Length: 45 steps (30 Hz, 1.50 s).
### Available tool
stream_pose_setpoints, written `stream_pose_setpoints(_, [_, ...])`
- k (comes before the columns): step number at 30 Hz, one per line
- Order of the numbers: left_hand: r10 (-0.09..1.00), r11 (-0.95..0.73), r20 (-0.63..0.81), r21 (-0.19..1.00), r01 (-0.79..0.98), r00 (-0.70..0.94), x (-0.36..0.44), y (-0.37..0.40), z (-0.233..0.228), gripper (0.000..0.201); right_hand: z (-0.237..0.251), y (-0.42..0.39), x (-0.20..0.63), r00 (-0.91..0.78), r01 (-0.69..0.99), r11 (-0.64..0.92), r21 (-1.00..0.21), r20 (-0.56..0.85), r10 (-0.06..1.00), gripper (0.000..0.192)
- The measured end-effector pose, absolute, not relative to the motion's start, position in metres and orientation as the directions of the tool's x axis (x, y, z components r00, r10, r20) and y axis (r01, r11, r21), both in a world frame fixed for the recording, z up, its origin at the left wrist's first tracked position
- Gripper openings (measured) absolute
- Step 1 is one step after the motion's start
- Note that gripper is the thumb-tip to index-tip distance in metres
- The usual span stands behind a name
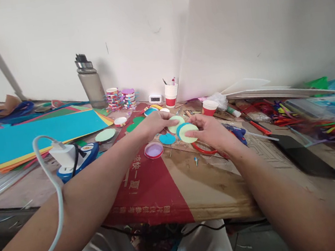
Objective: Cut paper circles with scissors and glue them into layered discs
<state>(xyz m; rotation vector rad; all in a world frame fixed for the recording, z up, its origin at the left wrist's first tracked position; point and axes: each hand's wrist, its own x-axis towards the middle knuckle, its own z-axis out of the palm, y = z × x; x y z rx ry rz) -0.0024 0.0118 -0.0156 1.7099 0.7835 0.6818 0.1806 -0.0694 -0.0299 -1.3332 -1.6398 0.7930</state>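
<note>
Discs (189,134) pinched

A green disc (188,136) over a blue disc (178,132) is pinched in the right grip (210,131), another green disc (174,128) in the left grip (154,125). A purple dish (154,150) lies below the left grip, a cup (209,108) beyond the right.

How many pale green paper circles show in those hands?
2: one pale green circle in the left hand, a second pale green circle in the right hand, in front of a blue circle. More may be hidden behind them.
</note>
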Motion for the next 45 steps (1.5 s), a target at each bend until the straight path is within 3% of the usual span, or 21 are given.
stream_pose_setpoints(5, [0.719,-0.169,0.047,0.979,0.11,0.693,0.002,0.006,-0.019,0.041,-0.035,-0.062,0.181,0.094,0.294,0.212,-0.932,0.249,0.964,0.036])
stream_pose_setpoints(11, [0.659,-0.215,0.092,0.974,0.069,0.747,0.006,-0.004,-0.017,0.046,-0.04,-0.062,0.181,0.118,0.541,0.264,-0.798,0.383,0.916,0.029])
stream_pose_setpoints(14, [0.673,-0.262,0.115,0.961,0.09,0.731,0.006,-0.004,-0.016,0.042,-0.04,-0.064,0.177,0.075,0.627,0.346,-0.698,0.497,0.865,0.037])
stream_pose_setpoints(18, [0.748,-0.161,0.144,0.986,-0.034,0.648,0.001,0.005,-0.01,0.039,-0.039,-0.068,0.173,0.022,0.63,0.379,-0.678,0.503,0.864,0.042])
stream_pose_setpoints(23, [0.772,-0.146,0.17,0.985,-0.089,0.612,-0.012,0.015,0.002,0.041,-0.049,-0.069,0.161,-0.298,0.802,0.469,-0.37,0.433,0.851,0.034])
stream_pose_setpoints(25, [0.717,-0.145,0.111,0.989,-0.009,0.688,-0.018,0.015,0.006,0.042,-0.056,-0.068,0.154,-0.384,0.841,0.471,-0.268,0.318,0.867,0.04])
stream_pose_setpoints(27, [0.615,-0.148,-0.006,0.981,0.123,0.789,-0.022,0.011,0.01,0.041,-0.062,-0.066,0.147,-0.361,0.894,0.402,-0.199,0.212,0.908,0.04])
stream_pose_setpoints(32, [0.175,-0.235,-0.395,0.873,0.428,0.902,-0.023,-0.004,0.015,0.034,-0.062,-0.056,0.141,-0.277,0.953,0.292,-0.083,0.154,0.948,0.027])
stream_pose_setpoints(34, [0.08,-0.245,-0.457,0.852,0.462,0.886,-0.02,-0.008,0.014,0.034,-0.057,-0.055,0.142,-0.291,0.95,0.303,-0.074,0.135,0.947,0.022])
stream_pose_setpoints(37, [0.051,-0.263,-0.487,0.836,0.482,0.872,-0.013,-0.014,0.01,0.034,-0.05,-0.057,0.144,-0.266,0.955,0.281,-0.096,0.143,0.953,0.024])
stream_pose_setpoints(41, [0.172,-0.386,-0.594,0.694,0.608,0.786,-0.007,-0.02,0.006,0.034,-0.046,-0.056,0.151,-0.109,0.969,0.173,-0.174,0.328,0.938,0.034])
stream_pose_setpoints(45, [0.261,-0.512,-0.604,0.576,0.638,0.753,-0.006,-0.025,0.006,0.036,-0.048,-0.051,0.165,-0.038,0.942,0.183,-0.282,0.45,0.892,0.033])
